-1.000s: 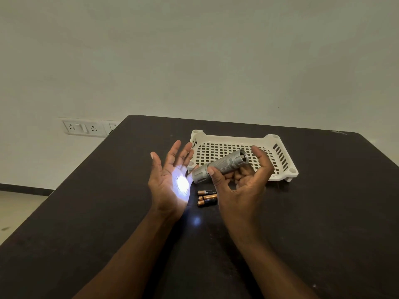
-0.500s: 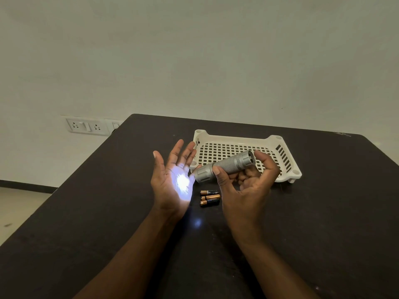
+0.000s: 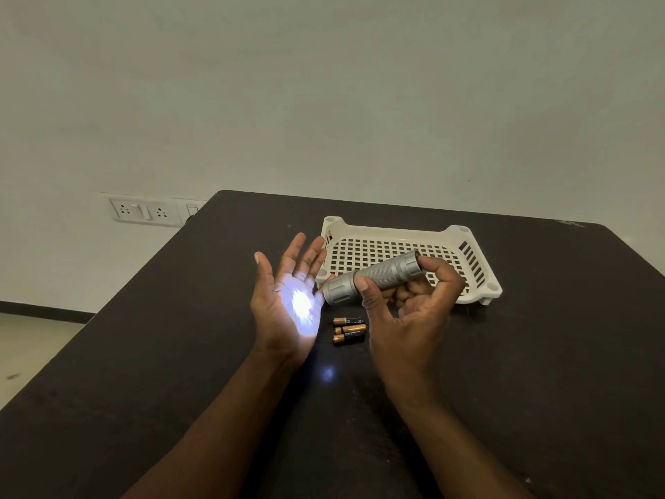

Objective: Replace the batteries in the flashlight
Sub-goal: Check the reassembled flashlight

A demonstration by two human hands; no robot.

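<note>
Item 1, frame left: wall socket plate (image 3: 145,209), no legible markings.

Item 2, left of centre: our left hand (image 3: 288,300), spread wide, palm up, holding nothing; a bright spot of light falls on the palm.

Item 3, centre: flashlight (image 3: 374,277), silver, knurled, lit, lens toward the left palm; held above the surface.

Item 4, centre, below the flashlight: three batteries (image 3: 349,330), copper-and-black, lying side by side on the dark surface (image 3: 539,354). Printing too small to read; we name no brand.

Item 5, right of centre: our right hand (image 3: 406,304), fingers and thumb curled round the flashlight barrel.

Item 6, upper right of centre: white perforated tray (image 3: 478,282).

Risk, our judgement: the loose batteries could roll if knocked by either wrist; spent and fresh cells could be confused.
</note>
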